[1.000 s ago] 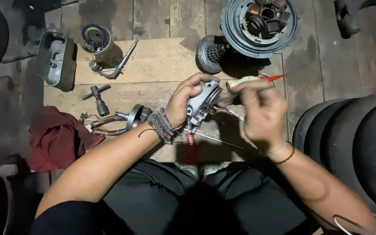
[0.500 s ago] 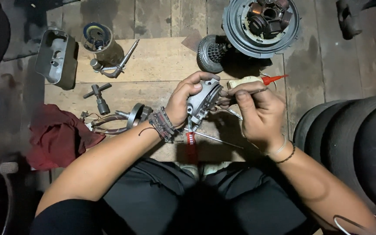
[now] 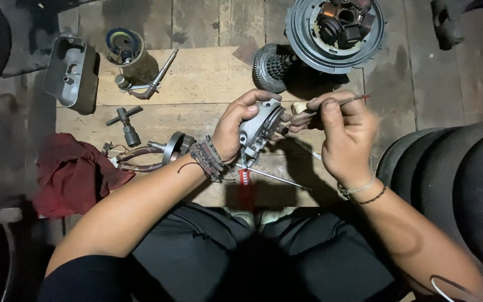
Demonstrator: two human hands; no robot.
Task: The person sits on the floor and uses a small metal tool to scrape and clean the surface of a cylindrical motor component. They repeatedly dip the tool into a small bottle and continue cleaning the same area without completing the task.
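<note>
Grey metal engine part (image 3: 259,130) — ribbed, tilted upright above the wooden board — thin red-tipped tool (image 3: 331,106) against its right side.

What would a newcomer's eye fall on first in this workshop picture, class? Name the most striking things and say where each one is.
At the centre, the left hand holds a grey metal part while the right hand works a thin tool against it. At top right a large round engine assembly lies on the floor. A red rag lies at the left, dark tyres at the right.
</note>
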